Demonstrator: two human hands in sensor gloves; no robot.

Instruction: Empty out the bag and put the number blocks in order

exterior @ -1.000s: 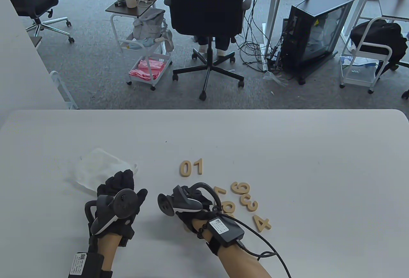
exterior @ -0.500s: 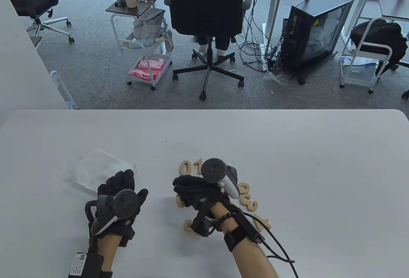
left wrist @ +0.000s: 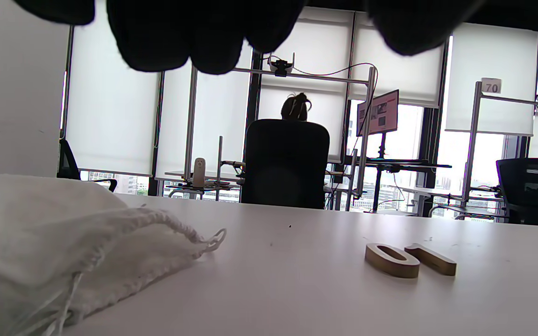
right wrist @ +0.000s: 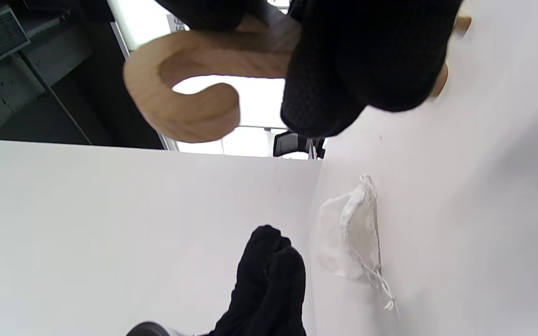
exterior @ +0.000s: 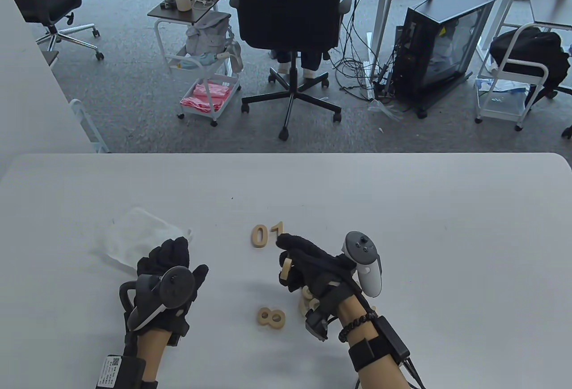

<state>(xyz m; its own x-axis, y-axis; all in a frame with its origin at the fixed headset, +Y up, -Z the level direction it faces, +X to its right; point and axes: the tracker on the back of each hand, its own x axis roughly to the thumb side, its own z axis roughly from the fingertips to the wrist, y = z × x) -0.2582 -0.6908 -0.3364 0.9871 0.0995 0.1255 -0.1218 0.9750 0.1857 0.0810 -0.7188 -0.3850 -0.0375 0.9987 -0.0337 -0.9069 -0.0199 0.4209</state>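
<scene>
Wooden number blocks 0 and 1 lie side by side on the white table. My right hand pinches a curved wooden number block just below the 1, lifted off the table. The right wrist view shows its hooked end under my fingertips. Block 8 lies flat near the front. More blocks peek out under my right hand, mostly hidden. My left hand rests on the table, empty, at the edge of the limp white bag.
The bag fills the left of the left wrist view, with the 0 and 1 to its right. The bag and my left hand also show in the right wrist view. Chairs and carts stand beyond the table's far edge.
My right hand has turned over, lifted a block from the pile and moved right towards the 0 and 1. The 8 is now uncovered; the 9, 3 and 4 are hidden. The left hand stayed still.
</scene>
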